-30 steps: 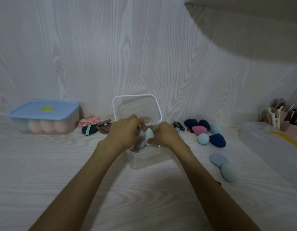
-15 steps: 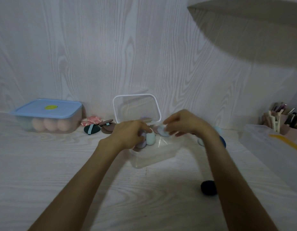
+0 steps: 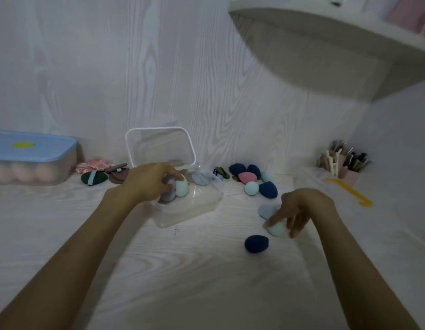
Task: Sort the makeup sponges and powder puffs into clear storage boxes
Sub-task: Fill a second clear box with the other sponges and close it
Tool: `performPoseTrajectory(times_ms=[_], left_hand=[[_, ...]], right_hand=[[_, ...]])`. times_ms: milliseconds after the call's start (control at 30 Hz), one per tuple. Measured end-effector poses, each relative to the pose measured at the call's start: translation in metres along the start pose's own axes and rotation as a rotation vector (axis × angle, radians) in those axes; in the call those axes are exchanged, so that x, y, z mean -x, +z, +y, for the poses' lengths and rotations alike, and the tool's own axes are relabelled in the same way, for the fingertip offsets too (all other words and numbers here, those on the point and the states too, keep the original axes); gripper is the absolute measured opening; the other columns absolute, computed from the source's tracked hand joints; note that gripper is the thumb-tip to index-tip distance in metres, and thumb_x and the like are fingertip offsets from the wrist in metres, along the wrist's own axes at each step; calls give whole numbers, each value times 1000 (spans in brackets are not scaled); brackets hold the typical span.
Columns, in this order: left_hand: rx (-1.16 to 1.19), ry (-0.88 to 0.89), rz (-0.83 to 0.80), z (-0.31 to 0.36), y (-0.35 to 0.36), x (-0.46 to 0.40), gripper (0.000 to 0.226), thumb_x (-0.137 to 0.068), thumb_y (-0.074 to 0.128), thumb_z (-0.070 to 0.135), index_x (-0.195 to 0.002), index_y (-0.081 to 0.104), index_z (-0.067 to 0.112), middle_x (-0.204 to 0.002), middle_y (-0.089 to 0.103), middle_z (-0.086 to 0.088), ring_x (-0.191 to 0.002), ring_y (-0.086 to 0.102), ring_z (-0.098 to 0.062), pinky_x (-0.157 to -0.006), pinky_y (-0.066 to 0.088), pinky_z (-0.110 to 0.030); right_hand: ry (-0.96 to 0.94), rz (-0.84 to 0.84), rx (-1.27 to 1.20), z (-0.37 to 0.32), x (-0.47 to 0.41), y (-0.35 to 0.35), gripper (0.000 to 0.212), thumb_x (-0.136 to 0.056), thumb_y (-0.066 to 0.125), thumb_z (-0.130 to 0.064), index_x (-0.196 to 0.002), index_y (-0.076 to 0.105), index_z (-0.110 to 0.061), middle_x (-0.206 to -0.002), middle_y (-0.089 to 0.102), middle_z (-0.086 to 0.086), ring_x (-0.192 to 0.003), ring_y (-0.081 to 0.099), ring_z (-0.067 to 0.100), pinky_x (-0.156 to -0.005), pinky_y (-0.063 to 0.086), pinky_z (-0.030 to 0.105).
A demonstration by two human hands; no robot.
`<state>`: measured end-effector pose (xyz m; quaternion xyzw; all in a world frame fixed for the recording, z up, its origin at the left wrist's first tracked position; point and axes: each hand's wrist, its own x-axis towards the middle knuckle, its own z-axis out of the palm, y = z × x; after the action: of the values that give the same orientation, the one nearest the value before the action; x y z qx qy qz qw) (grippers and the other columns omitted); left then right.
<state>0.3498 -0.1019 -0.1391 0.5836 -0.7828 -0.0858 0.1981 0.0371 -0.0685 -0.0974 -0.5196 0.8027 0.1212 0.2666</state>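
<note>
Two egg-shaped sponges, a pale mint one (image 3: 182, 188) and a lilac one (image 3: 168, 193), sit under the left hand (image 3: 148, 181), whose curled fingers hold them inside the open clear box (image 3: 190, 208). That box is thin glossy plastic with rounded corners, its white-rimmed lid (image 3: 160, 146) standing up behind the hand against the wall. Off to the right, the right hand (image 3: 299, 209) reaches down with fingers bent over a light mint sponge (image 3: 277, 229) on the tabletop; index and thumb seem to pinch it, though blur makes the grip hard to judge. Touching that hand's far side lies a grey-blue sponge (image 3: 266, 210), and just nearer the person a matte navy sponge (image 3: 256, 243) lies alone. Beyond the right hand, close to the wall, a cluster of soft rounded sponges (image 3: 252, 179) in navy, pink and pale blue lies bunched together. Left of the left hand are flat teardrop puffs (image 3: 94, 178) with ribbon straps, then a blue-lidded box (image 3: 33, 160) with peach sponges showing through its cloudy wall. The pale wood-grain tabletop (image 3: 194, 270) lies bare between the forearms. A curved shelf (image 3: 325, 48) overhangs on the right.
</note>
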Motion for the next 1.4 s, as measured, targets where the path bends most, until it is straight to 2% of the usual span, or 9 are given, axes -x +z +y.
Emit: performPoseTrajectory(times_ms=[267,433,600,667,733,867,1033,1267,1400], left_hand=[[-14,-6,1,1,-1,1,31,-88,59,28,-113,60,46,-123,58,12,-106,55,-15,-73,34,-27],[5,-16,-2,3,-2,3,31,-89,57,27,-115,60,44,-124,58,11,-105,55,-14,-74,34,-27],[-7,-28,16,7,-3,5,31,-90,56,28,-116,60,42,-126,59,10,-112,55,-16,-78,35,-26],[-15,-27,17,9,-4,6,31,-90,55,28,-117,59,42,-126,59,10,-114,55,-16,-81,36,-25],[-13,-31,19,10,-4,7,30,-90,56,28,-116,59,42,-124,59,9,-113,55,-16,-83,38,-26],[-34,-31,19,11,-5,8,31,-88,57,27,-116,59,42,-118,61,9,-109,56,-15,-79,38,-27],[-68,-14,91,16,-4,6,31,-85,61,27,-113,63,40,-119,60,10,-107,57,-16,-77,41,-28],[-246,-16,122,12,-1,3,36,-85,61,41,-120,60,39,-134,46,9,-119,39,-18,-92,34,-33],[-236,-88,108,21,-3,7,34,-85,61,40,-118,61,38,-118,53,2,-105,46,-21,-75,40,-31]], right_hand=[[-138,84,-199,-24,-6,11,59,-83,69,-10,-134,40,-6,-114,51,15,-75,61,20,-82,58,37],[-294,114,-270,-64,-8,12,56,-91,59,-10,-141,35,-5,-137,44,17,-102,56,23,-90,54,34],[-352,142,-249,-94,-11,-4,55,-83,70,-16,-130,46,0,-118,60,19,-95,65,27,-88,55,38],[-408,237,-254,-104,-4,-13,51,-81,71,-18,-124,52,1,-104,63,15,-87,64,24,-72,57,32],[-529,330,-300,-113,8,-17,43,-80,71,-20,-115,59,1,-87,60,9,-69,55,17,-52,43,22],[-748,485,-413,-124,26,-13,46,-76,77,-24,-117,63,-8,-105,65,6,-84,55,13,-71,42,23],[-640,275,-172,-145,12,15,44,-78,75,-17,-118,59,-9,-113,64,10,-94,65,21,-85,55,31],[-587,399,3,-154,-1,32,34,-86,58,-12,-120,57,-9,-114,62,11,-101,61,24,-71,44,28],[-558,378,-4,-150,-1,23,36,-78,69,-12,-112,58,-6,-101,60,9,-86,57,20,-67,45,27]])
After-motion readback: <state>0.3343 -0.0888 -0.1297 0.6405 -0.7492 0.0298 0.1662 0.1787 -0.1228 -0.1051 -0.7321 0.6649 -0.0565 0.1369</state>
